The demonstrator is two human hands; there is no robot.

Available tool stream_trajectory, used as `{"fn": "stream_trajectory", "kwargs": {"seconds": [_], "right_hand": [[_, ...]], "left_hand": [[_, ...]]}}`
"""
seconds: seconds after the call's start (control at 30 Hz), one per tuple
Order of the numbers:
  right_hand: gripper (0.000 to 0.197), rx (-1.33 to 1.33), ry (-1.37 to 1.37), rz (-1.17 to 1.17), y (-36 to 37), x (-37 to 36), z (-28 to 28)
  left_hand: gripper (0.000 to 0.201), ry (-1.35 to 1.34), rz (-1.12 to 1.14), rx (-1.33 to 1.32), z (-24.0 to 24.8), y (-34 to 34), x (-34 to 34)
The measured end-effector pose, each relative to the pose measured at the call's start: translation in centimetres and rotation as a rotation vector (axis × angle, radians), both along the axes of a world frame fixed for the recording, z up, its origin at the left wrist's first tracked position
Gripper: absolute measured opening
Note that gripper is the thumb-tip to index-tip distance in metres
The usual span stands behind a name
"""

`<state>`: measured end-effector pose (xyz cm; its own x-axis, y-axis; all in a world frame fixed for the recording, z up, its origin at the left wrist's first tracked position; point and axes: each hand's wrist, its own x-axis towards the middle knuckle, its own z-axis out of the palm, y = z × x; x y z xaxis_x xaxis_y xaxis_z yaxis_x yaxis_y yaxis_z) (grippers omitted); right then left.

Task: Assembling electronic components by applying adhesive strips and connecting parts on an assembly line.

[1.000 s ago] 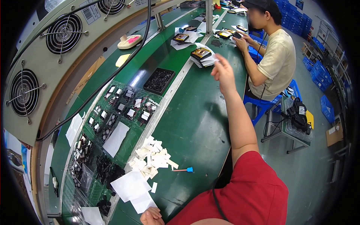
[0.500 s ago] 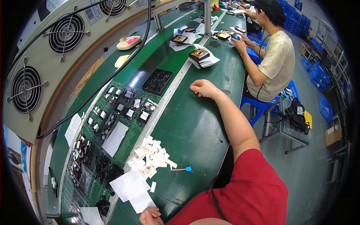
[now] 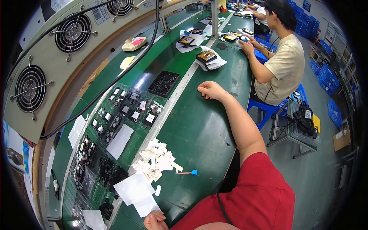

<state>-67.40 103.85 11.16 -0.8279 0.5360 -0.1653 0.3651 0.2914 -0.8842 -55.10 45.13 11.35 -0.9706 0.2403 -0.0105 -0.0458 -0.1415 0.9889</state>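
Note:
My right hand (image 3: 212,91) rests on the green bench (image 3: 195,126), its fingers curled in a loose fist. I see nothing in it. At the lower edge, my left hand (image 3: 155,221) lies with bent fingers beside white paper sheets (image 3: 135,189); part of it is cut off by the frame. A heap of small white strips (image 3: 155,159) lies beyond the sheets. To the right of the heap is a thin dispensing needle with a blue hub (image 3: 194,172), apart from both hands.
Left of the metal strip are clear trays (image 3: 126,105) of small dark parts and a black bin (image 3: 165,83). A device with fans (image 3: 73,32) and a hanging cable (image 3: 96,101) stand at the left. A co-worker (image 3: 281,65) sits at the far right, beside stacked black packs (image 3: 207,56).
The whole view has shifted slightly to the right. Both my hands keep their pose, and the things on the bench stay where they were.

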Motion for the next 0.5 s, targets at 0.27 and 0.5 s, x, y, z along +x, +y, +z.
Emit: {"fn": "stream_trajectory", "kwargs": {"seconds": [0.27, 0.5], "right_hand": [[0.033, -0.006, 0.004, -0.003, -0.06, 0.11, 0.13], [0.032, 0.004, 0.004, -0.006, -0.06, 0.09, 0.03]], "left_hand": [[0.04, -0.03, -0.012, 0.001, -0.62, -0.53, -0.03], [0.04, -0.022, -0.009, -0.001, -0.29, -0.35, 0.12]]}}
